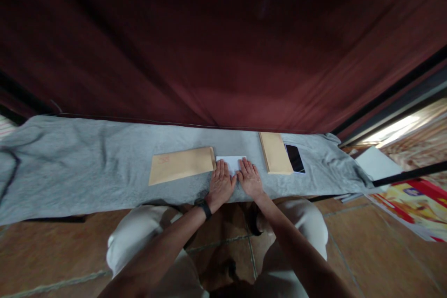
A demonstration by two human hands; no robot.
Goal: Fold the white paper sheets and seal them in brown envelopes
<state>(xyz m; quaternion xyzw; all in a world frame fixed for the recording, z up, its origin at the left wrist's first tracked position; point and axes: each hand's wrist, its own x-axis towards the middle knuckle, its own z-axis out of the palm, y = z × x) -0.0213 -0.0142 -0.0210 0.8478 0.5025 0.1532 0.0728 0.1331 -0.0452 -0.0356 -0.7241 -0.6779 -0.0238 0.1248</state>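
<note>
A folded white sheet of paper (231,163) lies on the grey cloth (87,167). My left hand (220,182) rests flat on the paper's near left part, fingers stretched out; a black band sits on that wrist. My right hand (250,178) lies flat on the paper's right end, fingers spread. Left of the paper, touching it, is a long tan envelope (181,165). To the right lies a stack of tan envelopes (275,152).
A dark phone (295,158) lies beside the envelope stack on the right. A dark red curtain (223,56) hangs behind the cloth. White sheets (377,164) and a colourful printed sheet (415,205) lie at the far right. My knees are over a tiled floor (52,251).
</note>
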